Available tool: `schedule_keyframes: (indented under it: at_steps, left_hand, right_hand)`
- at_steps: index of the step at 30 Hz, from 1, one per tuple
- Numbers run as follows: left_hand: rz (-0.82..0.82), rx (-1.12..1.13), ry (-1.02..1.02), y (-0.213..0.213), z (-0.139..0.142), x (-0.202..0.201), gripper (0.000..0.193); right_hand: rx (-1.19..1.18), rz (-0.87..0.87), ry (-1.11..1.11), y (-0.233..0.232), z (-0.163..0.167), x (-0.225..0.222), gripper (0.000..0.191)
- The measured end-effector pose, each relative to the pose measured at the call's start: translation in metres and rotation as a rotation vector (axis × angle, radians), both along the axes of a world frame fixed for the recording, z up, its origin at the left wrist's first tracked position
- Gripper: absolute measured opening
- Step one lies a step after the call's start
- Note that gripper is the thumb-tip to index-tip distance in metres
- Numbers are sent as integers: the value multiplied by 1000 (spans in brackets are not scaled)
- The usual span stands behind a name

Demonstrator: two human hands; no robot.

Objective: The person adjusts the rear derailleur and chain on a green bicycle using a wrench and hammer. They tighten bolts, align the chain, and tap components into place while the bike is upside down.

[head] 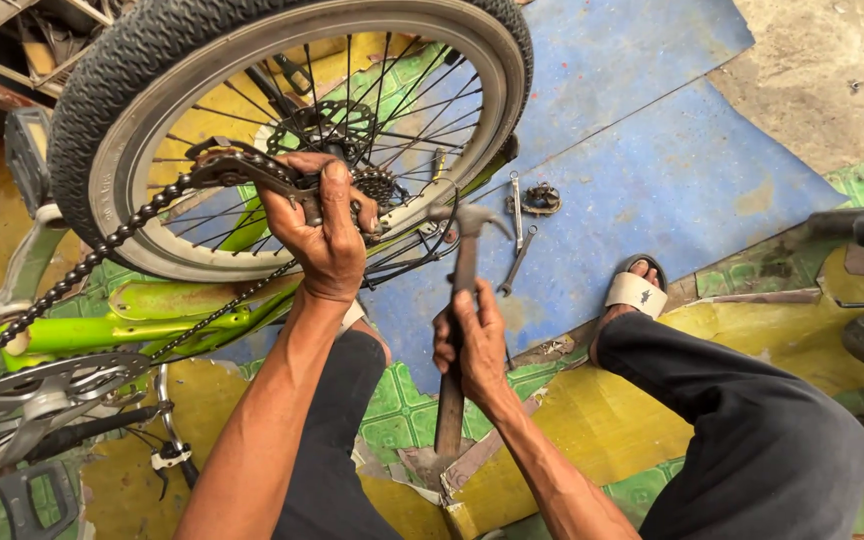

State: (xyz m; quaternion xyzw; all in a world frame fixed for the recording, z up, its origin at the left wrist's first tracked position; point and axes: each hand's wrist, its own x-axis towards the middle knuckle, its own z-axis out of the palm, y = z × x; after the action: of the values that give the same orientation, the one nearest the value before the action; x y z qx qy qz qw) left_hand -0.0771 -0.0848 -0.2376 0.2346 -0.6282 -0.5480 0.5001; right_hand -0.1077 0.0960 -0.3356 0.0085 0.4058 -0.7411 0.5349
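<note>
Left hand [322,235] on greasy chain [102,255], right hand [472,345] around wooden-handled hammer [457,320].

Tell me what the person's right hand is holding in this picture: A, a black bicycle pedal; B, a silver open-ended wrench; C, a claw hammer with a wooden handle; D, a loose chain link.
C: the right hand is closed round the wooden handle of the claw hammer, whose metal head points up beside the rear bicycle wheel, while the silver wrench lies untouched on the blue mat.
</note>
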Motion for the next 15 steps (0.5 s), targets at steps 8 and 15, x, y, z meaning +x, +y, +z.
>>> schedule_keyframes:
  at_steps: [8, 15]
  left_hand:
    - [5, -55, -18, 0, -2, 0, 24]
    - [35, -28, -25, 2, 2, 0, 23]
  right_hand:
    - [106, 187, 149, 7, 0, -12, 31]
    - [118, 108, 44, 3, 5, -7, 29]
